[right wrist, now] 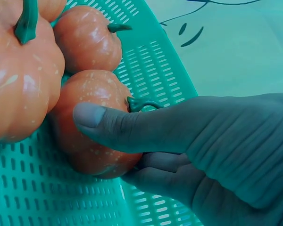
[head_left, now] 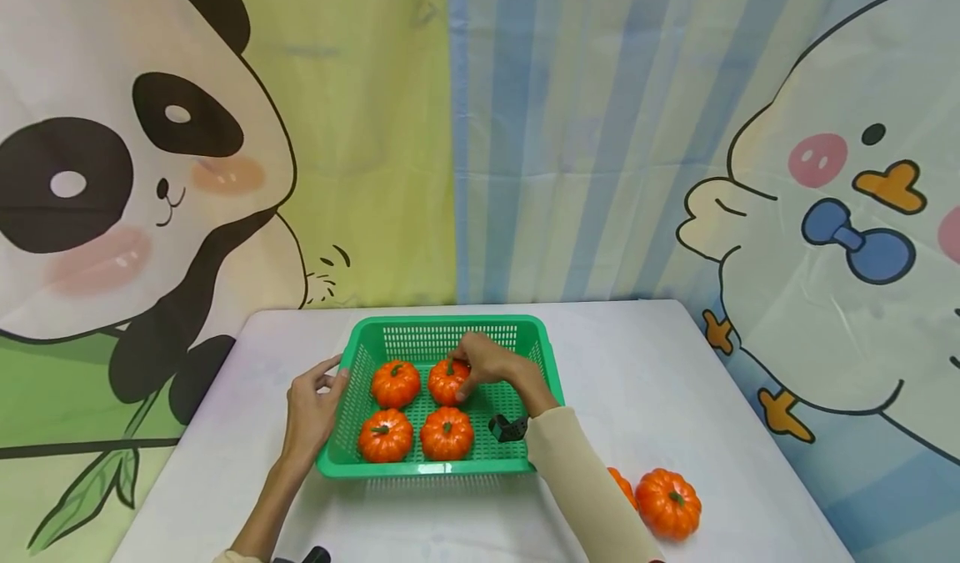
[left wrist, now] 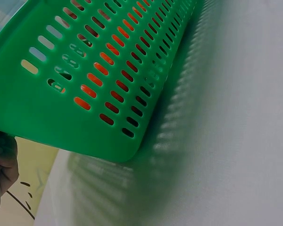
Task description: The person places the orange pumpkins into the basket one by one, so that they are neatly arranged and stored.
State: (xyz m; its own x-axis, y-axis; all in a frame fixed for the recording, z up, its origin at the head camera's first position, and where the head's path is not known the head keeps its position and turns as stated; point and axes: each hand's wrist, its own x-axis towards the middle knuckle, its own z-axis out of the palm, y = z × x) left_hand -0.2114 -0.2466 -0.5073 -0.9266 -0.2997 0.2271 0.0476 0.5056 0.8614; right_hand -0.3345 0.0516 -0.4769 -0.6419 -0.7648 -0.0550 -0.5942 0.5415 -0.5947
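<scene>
A green plastic basket [head_left: 442,469] with slotted walls stands on the white table. Inside it sit several small orange toy pumpkins with green stems, including a front-left pumpkin [head_left: 386,436], a front-right pumpkin [head_left: 447,434] and a back-left pumpkin [head_left: 395,384]. My right hand [head_left: 491,361] reaches over the basket and grips the back-right pumpkin [right wrist: 96,89], thumb across its side and fingers beneath. At the basket's left side, my left hand [head_left: 311,404] holds the rim; in the left wrist view its curled fingers [left wrist: 4,165] show by the basket's corner.
Outside the basket, a pumpkin [head_left: 667,505] lies on the table [head_left: 622,379] at the front right. Beside it another pumpkin [head_left: 622,485] is partly hidden behind the right sleeve [head_left: 585,488]. Curtains with a cartoon panda [head_left: 172,204] and a bird [head_left: 832,313] hang behind.
</scene>
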